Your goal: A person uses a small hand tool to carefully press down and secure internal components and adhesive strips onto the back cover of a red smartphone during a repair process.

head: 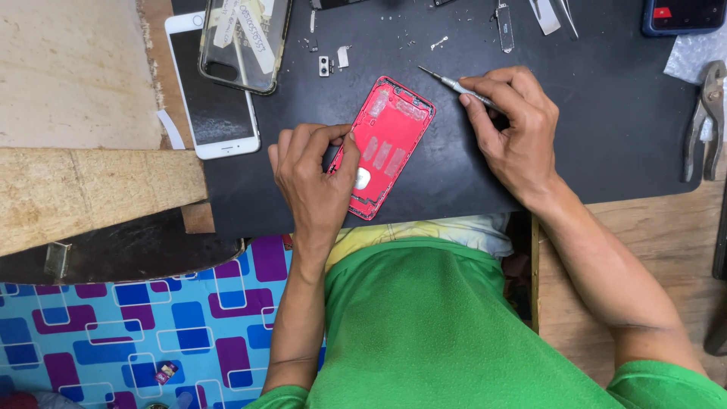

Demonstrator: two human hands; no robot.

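A red phone housing [386, 146] was laid open-side up on the black work mat [606, 113], tilted so that its top corner pointed away and to the right, with its lower end close to the mat's near edge. It was steadied by the left hand [312, 182], whose thumb and fingertips were pressed against the housing's left edge; the housing was gripped there rather than lifted. A thin screwdriver [454, 83] was pinched in the right hand [515, 129], between thumb and forefinger, its tip aimed up and left and held just off the housing's upper right corner, apart from it. Whether the tip was resting on the mat could not be told.

To the left, a white phone [219, 113] was seen lying face up, half on the mat, and a clear phone case [242, 42] was laid over its upper part. Small screws and metal parts [333, 62] were scattered on the mat beyond the housing. Tweezers [559, 15] were set at the far edge, and a dark phone [681, 15] was placed in the far right corner. Pliers [706, 117] were left at the mat's right edge, well apart from both hands. A wooden plank [91, 189] was lying at the left.
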